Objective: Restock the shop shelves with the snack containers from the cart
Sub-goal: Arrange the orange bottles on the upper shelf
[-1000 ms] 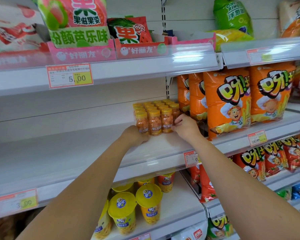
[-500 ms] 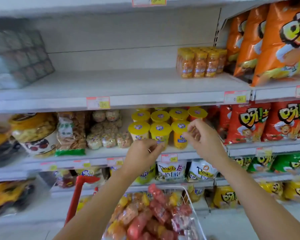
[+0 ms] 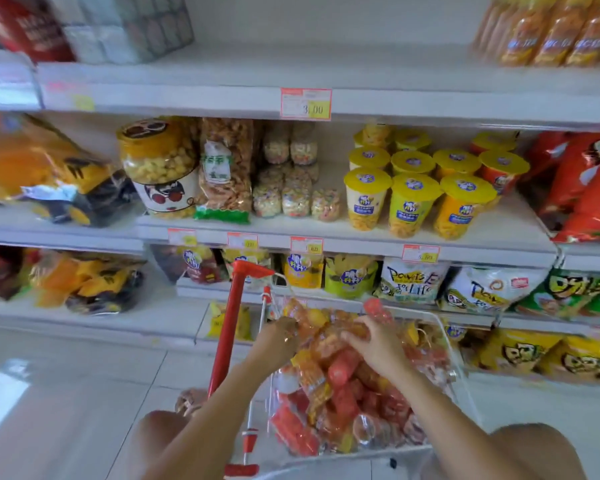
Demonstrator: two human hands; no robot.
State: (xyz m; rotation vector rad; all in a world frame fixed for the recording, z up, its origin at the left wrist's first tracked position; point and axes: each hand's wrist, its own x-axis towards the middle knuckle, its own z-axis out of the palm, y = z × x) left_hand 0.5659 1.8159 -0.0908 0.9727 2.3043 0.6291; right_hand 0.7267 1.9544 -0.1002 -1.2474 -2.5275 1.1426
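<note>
Snack containers sit heaped in the cart at 6 o'clock. Your left hand at the pile's 11 and right hand at 12 rest on them, grip too blurry to tell.

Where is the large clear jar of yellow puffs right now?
Head view, left of centre: the large clear jar stands on the middle white shelf, between orange-and-black bags at left and a clear bag of brown snacks at right.

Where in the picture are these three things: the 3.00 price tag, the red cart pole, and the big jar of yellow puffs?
price tag (image 3: 306, 103), head view, middle of the label
red cart pole (image 3: 226, 334), head view, mid-length of the pole
big jar (image 3: 160, 164), head view, clear wall
</note>
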